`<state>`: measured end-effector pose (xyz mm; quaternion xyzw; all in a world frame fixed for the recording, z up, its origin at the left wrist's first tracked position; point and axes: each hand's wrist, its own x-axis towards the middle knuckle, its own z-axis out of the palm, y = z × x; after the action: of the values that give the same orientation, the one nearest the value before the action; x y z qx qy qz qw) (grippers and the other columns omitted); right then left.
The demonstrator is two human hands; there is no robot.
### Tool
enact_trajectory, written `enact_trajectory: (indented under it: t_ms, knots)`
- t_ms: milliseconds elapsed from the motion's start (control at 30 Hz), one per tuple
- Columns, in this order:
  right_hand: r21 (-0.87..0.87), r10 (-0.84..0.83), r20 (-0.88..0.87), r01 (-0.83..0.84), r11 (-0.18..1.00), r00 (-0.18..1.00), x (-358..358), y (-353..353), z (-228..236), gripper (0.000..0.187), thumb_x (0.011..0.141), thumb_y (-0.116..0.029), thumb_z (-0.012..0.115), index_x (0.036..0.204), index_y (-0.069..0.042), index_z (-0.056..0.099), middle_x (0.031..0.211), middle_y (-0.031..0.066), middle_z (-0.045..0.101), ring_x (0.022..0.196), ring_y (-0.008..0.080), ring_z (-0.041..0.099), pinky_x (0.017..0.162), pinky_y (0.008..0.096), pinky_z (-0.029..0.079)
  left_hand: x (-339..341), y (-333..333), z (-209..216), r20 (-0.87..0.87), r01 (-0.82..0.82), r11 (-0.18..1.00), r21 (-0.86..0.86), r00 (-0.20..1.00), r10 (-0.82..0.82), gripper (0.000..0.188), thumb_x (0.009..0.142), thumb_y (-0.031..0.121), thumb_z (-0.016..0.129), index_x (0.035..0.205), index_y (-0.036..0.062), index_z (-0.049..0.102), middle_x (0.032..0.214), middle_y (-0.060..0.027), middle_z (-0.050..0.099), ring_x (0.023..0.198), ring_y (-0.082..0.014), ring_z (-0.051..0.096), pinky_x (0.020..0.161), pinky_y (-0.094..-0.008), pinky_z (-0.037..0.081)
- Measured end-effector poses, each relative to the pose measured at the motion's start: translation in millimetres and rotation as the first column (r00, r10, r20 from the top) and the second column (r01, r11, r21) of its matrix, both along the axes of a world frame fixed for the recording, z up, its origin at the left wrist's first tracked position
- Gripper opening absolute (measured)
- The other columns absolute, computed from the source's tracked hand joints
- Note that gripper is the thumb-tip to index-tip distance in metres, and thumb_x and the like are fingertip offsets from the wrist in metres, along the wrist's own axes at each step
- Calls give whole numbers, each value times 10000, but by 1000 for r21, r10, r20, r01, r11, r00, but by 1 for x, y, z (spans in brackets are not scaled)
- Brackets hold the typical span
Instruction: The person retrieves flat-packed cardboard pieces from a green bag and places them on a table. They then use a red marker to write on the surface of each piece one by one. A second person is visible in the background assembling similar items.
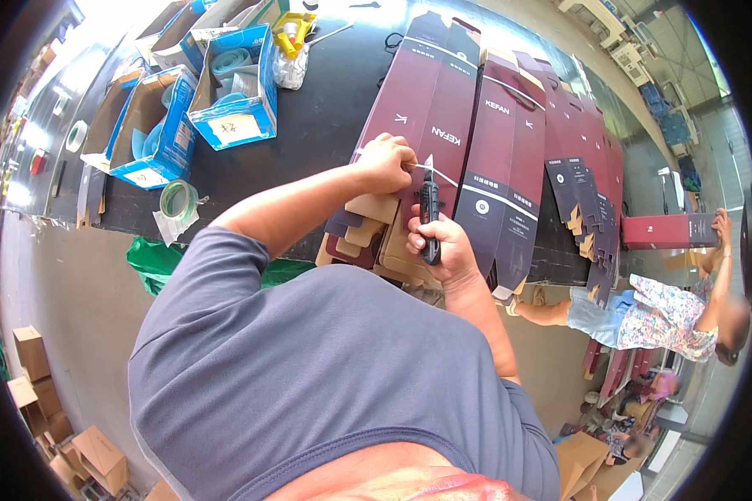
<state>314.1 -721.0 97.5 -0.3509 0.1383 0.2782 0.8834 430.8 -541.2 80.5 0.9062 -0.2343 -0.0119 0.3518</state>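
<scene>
While my R hand [451, 249] grips the knife [428, 209], my L hand [386, 164] pinches prob. a strap [449, 179] over maroon cartons [422, 100] at near edge of surface [326, 108]; cutting step, I'd say, needing steady tension next.

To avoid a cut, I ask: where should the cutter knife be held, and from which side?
Best, I think, by its long black handle, from the near side, as the right hand holds it: the pointed blade sticks out at the far end.

Open black tabletop [326, 108] between blue boxes [264, 110] and cartons [430, 88]
</scene>
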Motion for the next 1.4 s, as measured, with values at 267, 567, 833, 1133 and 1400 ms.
enact_trajectory:
  t_ms: [267, 567, 833, 1133, 1400]
  knots:
    - [-102, -245, 730, 456, 884, 638, -19, -29, 69, 501, 680, -8, 476, 1180, -35, 497, 764, 20, 462, 547, 100, 410, 583, 245, 396, 12, 52, -53, -337, -252, 501, -828, 938, -86, 382, 681, -64, 499, 1026, 73, 593, 1067, -57, 575, 1097, -163, 511, 961, -329, 404]
    - [-94, -136, 203, 158, 983, 970, 85, -53, 76, 366, 885, -15, 496, 1249, -4, 456, 894, 151, 586, 607, 165, 507, 576, 307, 428, 181, -2, 48, 168, -119, 992, 36, 979, 112, 450, 786, 73, 619, 1231, 24, 579, 1244, -178, 581, 1142, -307, 587, 963, -374, 482]
    - [-31, -45, -6, 45, 999, 999, 245, -33, 44, 132, 925, -98, 507, 1029, -17, 513, 818, 166, 601, 566, 172, 514, 523, 313, 437, 360, -58, -3, 31, -192, 842, 505, 978, 205, 344, 856, 145, 620, 1192, 75, 644, 1336, -126, 520, 1230, -323, 522, 991, -415, 480]
    - [-96, -36, -85, 28, 995, 996, 281, -42, 7, 136, 898, -103, 580, 977, -1, 538, 812, 131, 606, 538, 143, 507, 505, 286, 445, 352, -71, 13, 44, 10, 631, 776, 997, -70, 337, 792, 170, 692, 1110, 60, 708, 1237, -134, 615, 1111, -300, 609, 893, -395, 529]
    - [-67, 46, -109, -53, 996, 993, 300, -43, 0, 237, 895, -125, 472, 1052, 12, 584, 842, 135, 616, 535, 143, 497, 520, 296, 430, 350, -61, 48, -301, 218, 829, 515, 952, -63, 354, 641, 163, 690, 968, 36, 737, 960, -173, 697, 857, -316, 652, 729, -425, 513]
